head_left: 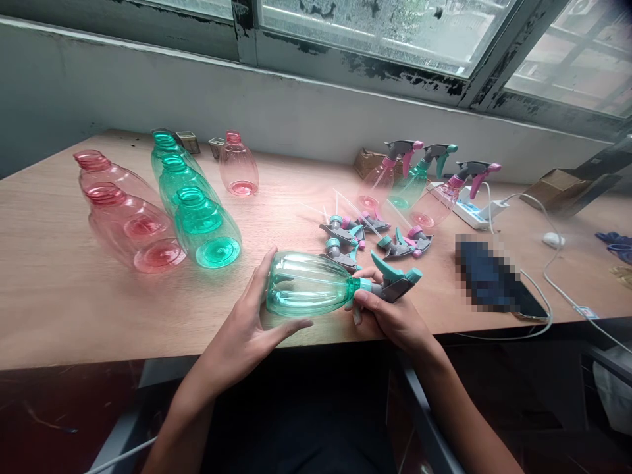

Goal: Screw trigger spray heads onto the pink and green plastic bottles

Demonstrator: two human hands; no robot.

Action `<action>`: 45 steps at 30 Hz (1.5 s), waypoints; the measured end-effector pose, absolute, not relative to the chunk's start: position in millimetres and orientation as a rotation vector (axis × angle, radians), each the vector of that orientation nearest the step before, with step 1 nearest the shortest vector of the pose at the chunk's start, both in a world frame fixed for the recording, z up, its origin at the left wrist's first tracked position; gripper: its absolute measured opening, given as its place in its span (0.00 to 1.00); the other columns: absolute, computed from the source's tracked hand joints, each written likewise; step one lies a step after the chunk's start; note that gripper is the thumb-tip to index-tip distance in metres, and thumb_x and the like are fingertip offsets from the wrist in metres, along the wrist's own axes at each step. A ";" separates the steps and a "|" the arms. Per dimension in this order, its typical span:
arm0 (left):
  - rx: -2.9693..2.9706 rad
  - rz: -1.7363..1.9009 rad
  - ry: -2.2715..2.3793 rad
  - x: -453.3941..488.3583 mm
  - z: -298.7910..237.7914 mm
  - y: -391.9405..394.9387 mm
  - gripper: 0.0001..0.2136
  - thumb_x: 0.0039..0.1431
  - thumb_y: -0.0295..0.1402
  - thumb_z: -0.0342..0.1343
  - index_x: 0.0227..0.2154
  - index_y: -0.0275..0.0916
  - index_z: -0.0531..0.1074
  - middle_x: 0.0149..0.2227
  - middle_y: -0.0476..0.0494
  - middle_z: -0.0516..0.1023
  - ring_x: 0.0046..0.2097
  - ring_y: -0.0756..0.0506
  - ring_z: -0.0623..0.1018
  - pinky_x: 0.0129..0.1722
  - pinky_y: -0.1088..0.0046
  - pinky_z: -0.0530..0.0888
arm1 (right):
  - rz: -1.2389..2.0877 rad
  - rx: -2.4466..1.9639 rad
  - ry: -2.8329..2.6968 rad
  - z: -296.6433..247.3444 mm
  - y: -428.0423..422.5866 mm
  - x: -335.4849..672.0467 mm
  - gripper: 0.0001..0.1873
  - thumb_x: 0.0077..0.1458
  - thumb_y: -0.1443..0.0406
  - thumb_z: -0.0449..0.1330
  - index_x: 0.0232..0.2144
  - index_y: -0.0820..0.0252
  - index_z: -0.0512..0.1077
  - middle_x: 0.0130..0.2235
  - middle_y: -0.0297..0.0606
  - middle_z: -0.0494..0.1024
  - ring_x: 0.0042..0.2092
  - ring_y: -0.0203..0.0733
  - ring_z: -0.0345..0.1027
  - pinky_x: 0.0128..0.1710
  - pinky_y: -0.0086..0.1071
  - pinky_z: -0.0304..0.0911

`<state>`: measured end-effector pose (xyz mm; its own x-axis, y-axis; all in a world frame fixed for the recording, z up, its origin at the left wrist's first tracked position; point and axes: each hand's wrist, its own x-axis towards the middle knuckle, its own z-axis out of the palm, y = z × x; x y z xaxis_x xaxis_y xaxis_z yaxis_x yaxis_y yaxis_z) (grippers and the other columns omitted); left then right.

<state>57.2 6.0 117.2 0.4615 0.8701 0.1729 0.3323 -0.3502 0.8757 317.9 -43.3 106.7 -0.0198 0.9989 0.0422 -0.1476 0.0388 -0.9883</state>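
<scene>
Both hands clamp one ribbed teal plastic bottle [306, 284] at the desk's [59, 289] near edge: left hand [247, 329] on its base, right hand [390, 316] at its grey sprayer [395, 280]. Three teal and three pink open bottles stand left.

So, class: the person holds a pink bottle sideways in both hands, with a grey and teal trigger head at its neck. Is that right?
Not quite. In the head view the bottle is teal, not pink. The left hand and right hand do hold it sideways, with the grey and teal trigger head at its neck.
</scene>
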 end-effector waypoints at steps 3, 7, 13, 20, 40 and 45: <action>1.897 0.835 1.009 57.3 117.1 5.6 0.47 0.60 0.46 0.66 0.73 0.60 0.41 0.75 0.49 0.51 0.74 0.35 0.58 0.74 0.52 0.54 | 1.263 -1.060 -1.135 106.9 -43.1 318.1 0.14 0.61 0.58 0.69 0.45 0.56 0.72 0.31 0.33 0.83 0.28 0.39 0.74 0.33 0.33 0.68; 1.894 0.834 1.007 57.8 116.5 5.0 0.46 0.60 0.46 0.66 0.73 0.61 0.41 0.75 0.50 0.51 0.74 0.36 0.57 0.74 0.53 0.54 | 1.268 -1.047 -1.144 107.2 -43.9 318.1 0.14 0.62 0.58 0.69 0.45 0.55 0.72 0.30 0.33 0.83 0.27 0.39 0.74 0.33 0.32 0.68; 1.892 0.833 1.012 57.7 116.8 5.7 0.47 0.60 0.46 0.66 0.73 0.60 0.41 0.75 0.48 0.52 0.73 0.35 0.58 0.74 0.52 0.54 | 1.271 -1.042 -1.143 105.3 -43.2 318.5 0.14 0.62 0.58 0.68 0.45 0.55 0.71 0.30 0.32 0.83 0.27 0.38 0.74 0.33 0.32 0.67; 1.885 0.832 1.006 57.3 117.9 5.1 0.47 0.60 0.46 0.66 0.73 0.59 0.41 0.76 0.47 0.51 0.74 0.34 0.57 0.74 0.51 0.54 | 1.270 -1.042 -1.150 106.1 -43.1 318.2 0.15 0.62 0.58 0.68 0.46 0.54 0.71 0.28 0.30 0.82 0.27 0.39 0.74 0.33 0.33 0.67; 1.882 0.834 1.000 56.5 117.6 5.4 0.47 0.61 0.45 0.66 0.73 0.60 0.40 0.76 0.49 0.51 0.74 0.36 0.57 0.74 0.53 0.54 | 1.262 -1.083 -1.134 107.6 -42.8 317.9 0.15 0.60 0.57 0.69 0.44 0.56 0.72 0.30 0.33 0.82 0.27 0.40 0.73 0.32 0.34 0.68; 1.874 0.835 1.002 57.0 117.5 4.9 0.47 0.60 0.45 0.67 0.73 0.60 0.41 0.76 0.48 0.50 0.74 0.35 0.57 0.74 0.53 0.55 | 1.271 -1.074 -1.139 107.5 -42.6 318.0 0.15 0.60 0.57 0.69 0.44 0.55 0.71 0.30 0.33 0.82 0.27 0.41 0.73 0.33 0.34 0.68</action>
<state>57.0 4.9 117.5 0.4603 0.8725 0.1643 0.3187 -0.3351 0.8867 318.0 -42.6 107.5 -0.0248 0.9993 0.0295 -0.1381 0.0258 -0.9901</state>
